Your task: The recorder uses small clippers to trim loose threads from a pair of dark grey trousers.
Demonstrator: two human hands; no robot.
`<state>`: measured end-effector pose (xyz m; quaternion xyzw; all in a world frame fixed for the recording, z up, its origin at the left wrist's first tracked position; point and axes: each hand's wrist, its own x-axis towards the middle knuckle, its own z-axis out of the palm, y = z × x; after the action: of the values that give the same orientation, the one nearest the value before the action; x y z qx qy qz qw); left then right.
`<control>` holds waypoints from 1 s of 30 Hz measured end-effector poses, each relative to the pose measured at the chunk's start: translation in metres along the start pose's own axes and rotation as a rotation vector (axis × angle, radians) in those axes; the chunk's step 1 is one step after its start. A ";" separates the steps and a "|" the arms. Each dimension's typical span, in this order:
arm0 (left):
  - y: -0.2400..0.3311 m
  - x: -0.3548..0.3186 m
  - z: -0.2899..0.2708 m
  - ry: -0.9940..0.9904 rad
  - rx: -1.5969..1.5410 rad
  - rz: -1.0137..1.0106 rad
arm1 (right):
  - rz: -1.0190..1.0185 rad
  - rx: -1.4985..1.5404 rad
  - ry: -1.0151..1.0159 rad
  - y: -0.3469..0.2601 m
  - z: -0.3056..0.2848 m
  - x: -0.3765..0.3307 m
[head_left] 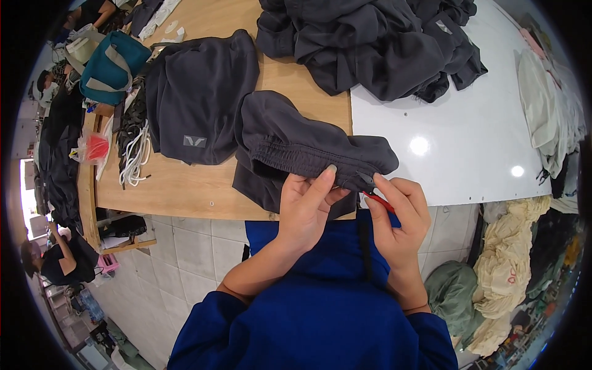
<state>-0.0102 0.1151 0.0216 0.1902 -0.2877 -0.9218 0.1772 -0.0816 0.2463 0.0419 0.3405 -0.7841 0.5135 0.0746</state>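
A dark grey garment (290,139) with an elastic waistband lies bunched at the near edge of the wooden table (179,185). My left hand (305,206) pinches its waistband edge from below, thumb on top. My right hand (399,216) holds a small red tool (377,200), thin like a thread snipper, with its tip at the same waistband edge right beside my left thumb. Both hands sit close together over the table's front edge.
A folded dark grey garment (197,95) lies to the left, a heap of dark grey garments (376,46) at the back. White cords (137,157) and a teal bag (111,68) sit far left. A white table (456,135) adjoins on the right. Pale fabric piles (509,265) lie on the floor; other people work at left.
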 end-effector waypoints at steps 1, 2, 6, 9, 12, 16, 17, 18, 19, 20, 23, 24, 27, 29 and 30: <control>-0.001 0.000 0.000 0.001 -0.001 0.001 | -0.013 -0.030 -0.002 0.001 0.001 0.000; -0.002 0.000 0.000 0.005 0.018 0.007 | -0.014 -0.029 -0.003 0.000 0.001 0.000; -0.002 0.001 0.000 0.017 0.036 0.015 | -0.016 -0.030 0.005 0.000 0.001 0.000; -0.002 0.001 -0.002 0.014 0.046 0.022 | -0.024 -0.032 -0.004 0.000 0.001 0.001; -0.001 0.001 -0.002 0.015 0.056 0.026 | -0.022 -0.039 -0.014 0.001 0.000 0.000; -0.002 0.002 -0.003 0.014 0.056 0.030 | -0.032 -0.051 -0.011 0.001 0.000 0.000; -0.002 0.002 -0.002 0.011 0.059 0.032 | -0.031 -0.051 -0.011 0.001 0.000 0.001; -0.002 0.002 -0.002 0.008 0.061 0.034 | -0.028 -0.049 -0.012 0.000 0.000 0.001; -0.003 0.002 -0.002 0.008 0.061 0.034 | -0.025 -0.047 -0.012 0.000 0.000 0.001; -0.003 0.002 -0.002 0.009 0.055 0.030 | -0.025 -0.047 -0.012 0.001 0.000 0.001; -0.003 0.001 -0.002 0.006 0.049 0.028 | -0.025 -0.040 -0.013 0.002 0.001 0.001; -0.002 0.001 -0.003 0.001 0.049 0.029 | -0.025 -0.039 -0.012 0.001 0.002 0.001; -0.003 0.000 -0.003 0.003 0.046 0.018 | -0.026 -0.036 -0.009 0.002 0.004 0.001; -0.003 0.000 -0.003 0.011 0.049 0.017 | -0.030 -0.034 -0.007 0.003 0.004 0.001; -0.003 0.000 -0.003 0.019 0.053 0.017 | -0.039 -0.032 -0.006 0.003 0.005 0.001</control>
<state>-0.0097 0.1160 0.0176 0.2013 -0.3119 -0.9104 0.1826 -0.0827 0.2428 0.0380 0.3561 -0.7858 0.4980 0.0877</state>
